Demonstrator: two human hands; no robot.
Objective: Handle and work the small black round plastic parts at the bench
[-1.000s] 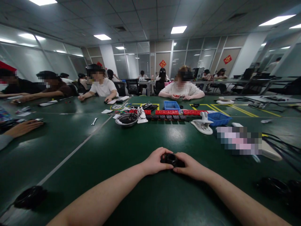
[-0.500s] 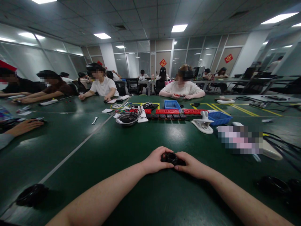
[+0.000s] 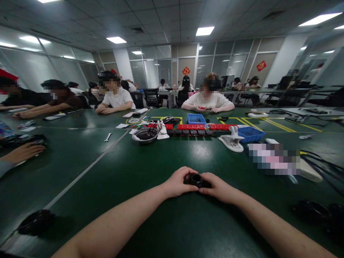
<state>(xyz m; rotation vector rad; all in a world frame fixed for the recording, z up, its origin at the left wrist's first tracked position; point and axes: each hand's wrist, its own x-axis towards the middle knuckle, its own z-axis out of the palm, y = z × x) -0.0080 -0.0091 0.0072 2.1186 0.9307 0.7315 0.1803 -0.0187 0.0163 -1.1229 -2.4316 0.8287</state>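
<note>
A black part with a round opening (image 3: 197,178) rests on or just above the green table, its ring facing up toward me. My left hand (image 3: 179,182) is closed around its left side, thumb along the near edge and fingers over the far side. From the right, my right hand (image 3: 217,187) grips the same part, with its thumb near the tip of the left thumb. Much of the part is hidden under my fingers.
Black ring-shaped parts lie at the left (image 3: 36,222) and right (image 3: 314,210). Ahead are a metal bowl (image 3: 145,137), a white clamp stand (image 3: 232,140), red power strips (image 3: 191,127) and blue bins (image 3: 251,134). A wrench (image 3: 108,137) lies left; a co-worker's hand (image 3: 27,152) is at far left.
My hands and the black part have hardly moved. The co-worker's hand at the far left has shifted left and down. A person in white across the table has drawn their hands together.
</note>
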